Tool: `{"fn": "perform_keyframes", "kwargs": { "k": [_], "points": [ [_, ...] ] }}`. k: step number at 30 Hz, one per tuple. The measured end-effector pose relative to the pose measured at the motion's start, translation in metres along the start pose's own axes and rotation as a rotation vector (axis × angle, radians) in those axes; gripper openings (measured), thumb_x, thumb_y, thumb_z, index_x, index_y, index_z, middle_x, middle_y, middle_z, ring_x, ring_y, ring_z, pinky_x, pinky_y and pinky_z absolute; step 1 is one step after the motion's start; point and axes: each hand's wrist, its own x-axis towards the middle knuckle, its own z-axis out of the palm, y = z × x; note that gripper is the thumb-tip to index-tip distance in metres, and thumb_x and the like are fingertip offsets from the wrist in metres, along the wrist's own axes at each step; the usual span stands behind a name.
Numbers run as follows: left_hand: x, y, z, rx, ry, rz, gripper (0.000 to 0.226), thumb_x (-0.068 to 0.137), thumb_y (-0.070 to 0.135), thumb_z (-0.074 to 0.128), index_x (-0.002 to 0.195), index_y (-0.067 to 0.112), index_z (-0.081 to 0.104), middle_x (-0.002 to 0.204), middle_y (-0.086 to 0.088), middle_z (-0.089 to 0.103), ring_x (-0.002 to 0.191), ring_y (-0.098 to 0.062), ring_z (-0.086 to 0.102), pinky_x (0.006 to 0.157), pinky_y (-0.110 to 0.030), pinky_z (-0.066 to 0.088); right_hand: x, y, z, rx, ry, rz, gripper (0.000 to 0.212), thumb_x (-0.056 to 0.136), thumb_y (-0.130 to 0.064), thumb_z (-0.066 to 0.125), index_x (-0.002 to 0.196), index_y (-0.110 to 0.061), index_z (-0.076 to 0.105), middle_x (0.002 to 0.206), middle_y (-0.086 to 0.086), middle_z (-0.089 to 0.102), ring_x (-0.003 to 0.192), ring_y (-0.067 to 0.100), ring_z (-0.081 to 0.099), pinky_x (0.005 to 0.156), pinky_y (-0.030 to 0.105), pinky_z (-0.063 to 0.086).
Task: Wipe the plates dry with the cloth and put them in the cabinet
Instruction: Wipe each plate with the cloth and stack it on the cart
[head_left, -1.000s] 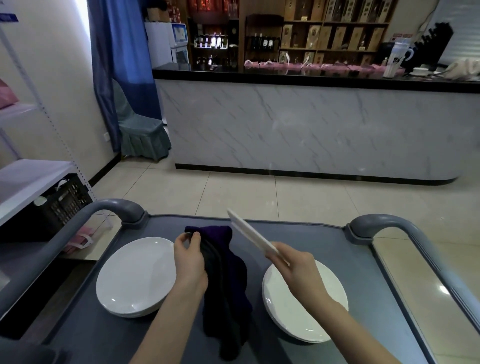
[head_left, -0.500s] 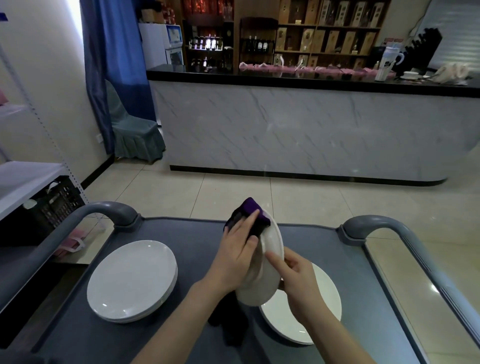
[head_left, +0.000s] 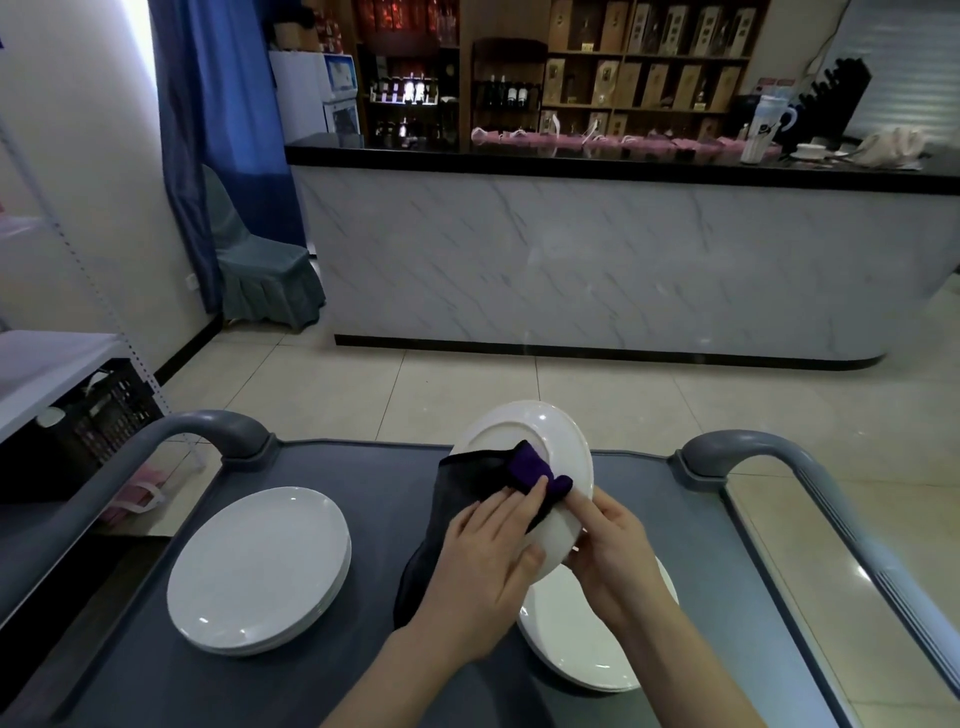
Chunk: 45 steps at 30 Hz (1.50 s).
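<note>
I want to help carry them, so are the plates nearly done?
Not nearly. Nothing looks put away; no cabinet is in view. Right now the left hand presses the cloth on one raised plate, gripped at its rim by the right hand. Still left: the left stack and the right stack on the cart, dry or wet I cannot tell, all to put away.

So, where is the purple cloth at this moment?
In the head view, the cloth is at the centre, pressed by the left hand against the raised plate that the right hand grips, above the cart.
</note>
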Motion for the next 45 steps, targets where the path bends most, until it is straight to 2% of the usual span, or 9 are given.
{"fn": "perform_keyframes", "kwargs": {
  "k": [5,9,13,19,22,27,31,36,45],
  "points": [
    [-0.006,0.000,0.009,0.065,0.096,0.014,0.053,0.101,0.045,0.027,0.153,0.046,0.016,0.144,0.008,0.037,0.135,-0.010,0.029,0.114,-0.038,0.028,0.002,-0.001,0.000,0.027,0.041,0.008,0.031,0.083,-0.028,0.069,0.104,-0.007,0.076,0.100,0.017,0.074,0.082,0.024,0.070,0.063,0.032,0.058],
    [-0.011,0.004,0.015,0.067,0.170,-0.050,0.049,0.102,0.050,0.027,0.151,0.048,0.024,0.146,0.002,0.023,0.133,-0.024,0.026,0.112,-0.048,0.033,0.005,-0.002,-0.001,0.003,0.078,0.005,0.022,0.095,-0.021,0.061,0.099,-0.007,0.077,0.094,0.017,0.074,0.075,0.023,0.069,0.060,0.032,0.057],
    [-0.004,0.006,0.014,0.039,0.081,0.094,0.052,0.105,0.043,0.020,0.156,0.033,0.022,0.164,0.014,0.011,0.151,-0.010,0.010,0.120,-0.050,0.020,0.005,-0.004,0.001,-0.010,0.087,-0.004,0.024,0.097,-0.023,0.058,0.102,-0.008,0.077,0.093,0.016,0.073,0.074,0.021,0.068,0.060,0.030,0.056],
    [0.021,-0.001,0.003,-0.113,-0.055,0.070,0.054,0.103,0.048,0.019,0.154,0.042,0.003,0.161,0.028,-0.006,0.149,0.003,-0.004,0.122,-0.042,0.002,0.001,-0.004,0.004,-0.044,0.032,-0.018,0.028,0.097,-0.032,0.058,0.109,-0.016,0.076,0.108,0.016,0.075,0.093,0.028,0.072,0.070,0.037,0.060],
    [0.042,-0.013,-0.001,-0.138,-0.072,-0.033,0.057,0.095,0.057,0.015,0.150,0.049,0.000,0.158,0.033,-0.012,0.145,0.009,-0.012,0.120,-0.047,-0.006,-0.004,0.001,0.005,-0.046,0.024,-0.015,0.026,0.094,-0.029,0.061,0.106,-0.013,0.077,0.106,0.017,0.075,0.089,0.027,0.073,0.067,0.035,0.059],
    [0.049,-0.047,-0.002,-0.162,-0.103,-0.243,0.057,0.091,0.063,0.013,0.145,0.051,-0.003,0.154,0.031,-0.014,0.146,0.005,-0.011,0.121,-0.052,0.001,-0.007,-0.003,-0.001,-0.056,0.056,-0.021,0.020,0.092,-0.021,0.064,0.089,-0.011,0.080,0.089,0.013,0.075,0.073,0.020,0.071,0.059,0.029,0.056],
    [0.018,-0.042,0.009,-0.340,-0.008,-0.182,0.063,0.092,0.068,0.024,0.151,0.051,0.007,0.159,0.031,-0.005,0.148,0.004,-0.010,0.124,-0.039,0.004,0.003,-0.019,-0.007,0.020,0.121,-0.059,0.018,0.086,-0.023,0.067,0.086,-0.009,0.078,0.083,0.011,0.074,0.067,0.019,0.068,0.055,0.030,0.055],
    [-0.006,0.005,0.026,-0.271,0.038,-0.058,0.059,0.098,0.061,0.020,0.154,0.045,0.014,0.161,0.029,0.003,0.150,-0.002,-0.002,0.120,-0.041,-0.002,0.010,-0.015,-0.012,0.089,0.146,-0.022,0.029,0.092,-0.023,0.063,0.109,-0.001,0.071,0.105,0.018,0.075,0.087,0.028,0.073,0.067,0.036,0.061],
    [0.044,0.006,0.010,-0.157,-0.075,-0.069,0.057,0.093,0.057,0.001,0.150,0.051,-0.001,0.156,0.037,-0.010,0.145,0.009,-0.015,0.120,-0.042,-0.012,-0.005,0.003,-0.003,0.021,0.025,0.028,0.036,0.088,-0.035,0.064,0.114,-0.013,0.075,0.113,0.017,0.073,0.096,0.027,0.072,0.071,0.034,0.059]
  ]
}}
